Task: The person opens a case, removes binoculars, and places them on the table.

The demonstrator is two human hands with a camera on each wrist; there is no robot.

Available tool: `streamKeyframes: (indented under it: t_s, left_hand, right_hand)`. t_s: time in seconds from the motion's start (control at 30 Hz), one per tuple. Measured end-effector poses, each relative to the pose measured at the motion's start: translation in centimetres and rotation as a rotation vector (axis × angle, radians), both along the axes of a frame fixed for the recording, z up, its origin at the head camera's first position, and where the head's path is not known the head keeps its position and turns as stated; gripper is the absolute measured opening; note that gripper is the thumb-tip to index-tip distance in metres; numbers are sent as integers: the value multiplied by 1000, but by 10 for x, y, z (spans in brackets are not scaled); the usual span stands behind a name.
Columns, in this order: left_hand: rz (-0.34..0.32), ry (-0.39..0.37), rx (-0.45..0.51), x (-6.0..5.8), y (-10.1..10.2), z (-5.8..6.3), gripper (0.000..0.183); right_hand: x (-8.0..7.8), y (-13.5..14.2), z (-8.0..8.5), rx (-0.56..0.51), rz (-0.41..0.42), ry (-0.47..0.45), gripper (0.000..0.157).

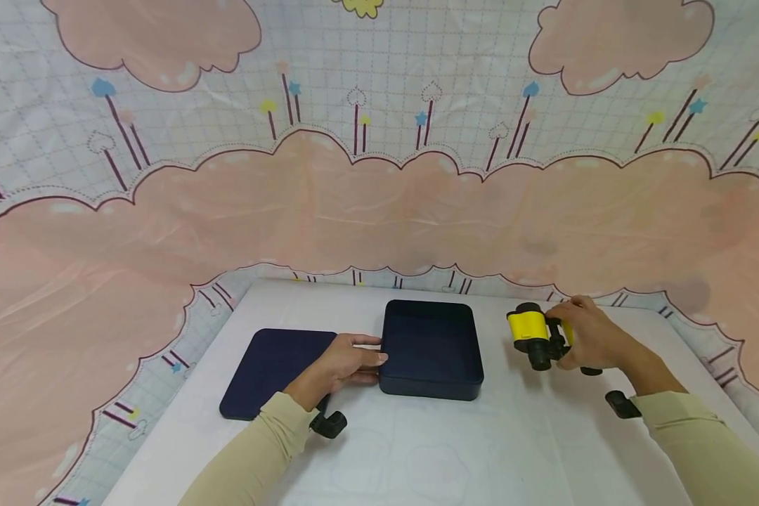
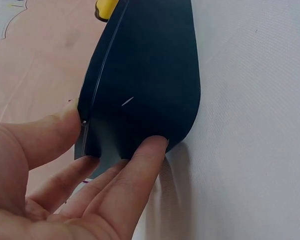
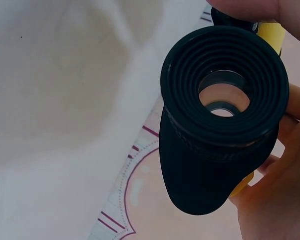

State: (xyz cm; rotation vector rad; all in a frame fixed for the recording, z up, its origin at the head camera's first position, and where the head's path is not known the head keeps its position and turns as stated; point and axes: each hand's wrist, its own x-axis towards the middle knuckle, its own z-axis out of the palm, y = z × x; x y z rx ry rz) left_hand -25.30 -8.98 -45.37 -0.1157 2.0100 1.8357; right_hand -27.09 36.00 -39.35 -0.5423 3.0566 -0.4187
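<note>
A dark navy box (image 1: 430, 388) stands uncovered on the table. My left hand (image 1: 349, 360) is at its left side: the fingertips rest on the outer wall (image 2: 140, 75), and the thumb touches the rim. The fingers are fairly straight. A flat navy lid (image 1: 272, 369) lies left of the box, partly behind my left hand and wrist. My right hand (image 1: 591, 334) grips yellow-and-black binoculars (image 1: 528, 326) by their right barrel, right of the box and apparently above the table. In the right wrist view, a black eyepiece (image 3: 179, 90) faces the camera, with fingers of my right hand (image 3: 274, 200) behind.
The white-covered table (image 1: 405, 457) reaches to a patterned cloth backdrop (image 1: 367, 218) behind and at the sides. Small black devices (image 1: 330, 424) sit at both wrists. A shadow falls on the table below the binoculars.
</note>
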Motion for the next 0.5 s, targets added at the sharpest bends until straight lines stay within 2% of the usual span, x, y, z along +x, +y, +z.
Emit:
streamKeyframes:
  t_s: [0.5]
  left_hand:
    - [9, -9, 5, -3, -1, -3, 52]
  right_hand:
    - [-5, 5, -13, -13, 0, -16, 89]
